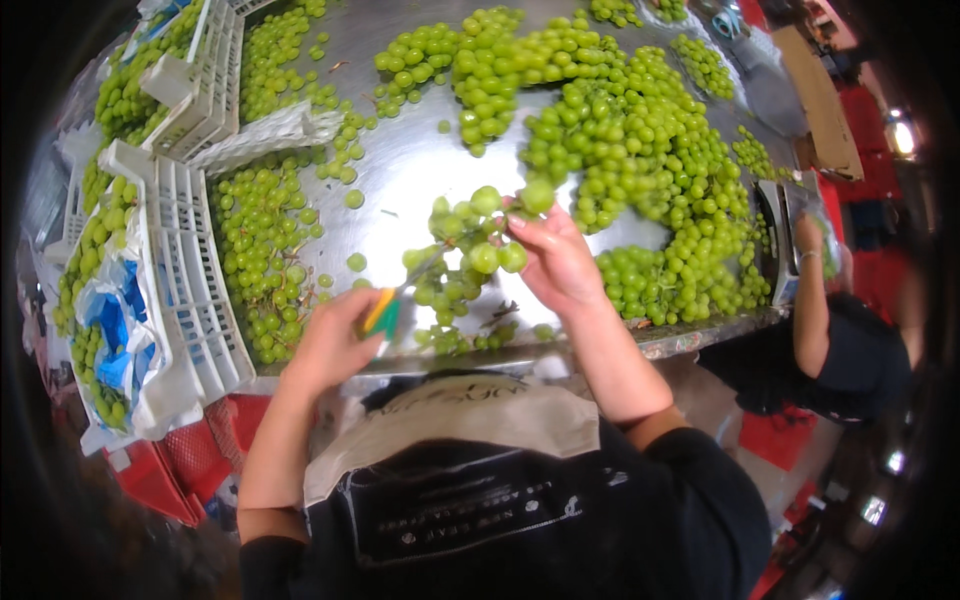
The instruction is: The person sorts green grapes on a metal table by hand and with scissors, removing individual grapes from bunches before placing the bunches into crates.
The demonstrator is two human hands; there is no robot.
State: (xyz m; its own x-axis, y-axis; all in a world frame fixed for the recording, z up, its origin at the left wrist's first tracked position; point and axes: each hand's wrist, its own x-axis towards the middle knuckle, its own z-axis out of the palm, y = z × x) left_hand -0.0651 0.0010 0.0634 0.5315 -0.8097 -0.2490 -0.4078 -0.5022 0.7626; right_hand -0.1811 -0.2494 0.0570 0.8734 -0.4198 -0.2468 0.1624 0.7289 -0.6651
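Observation:
My left hand [333, 338] is closed round a pair of small scissors [382, 312] with yellow and green handles. Their thin blades point up and to the right, in among the grapes of a small green bunch [462, 243]. My right hand [560, 262] pinches that bunch near its stem between thumb and fingers, just above the metal table [390, 225]. Below the bunch, loose grapes and brown stem scraps [500, 315] lie near the table's front edge. Whether the blades touch a stem is too blurred to tell.
Large bunches of green grapes [640, 130] cover the table's right side. Loose grapes [262, 225] are spread along the left, beside white plastic crates [190, 270] holding more bunches. A digital scale [783, 235] stands at the right edge, near another person's arm [812, 300]. Red crates [180, 465] sit below left.

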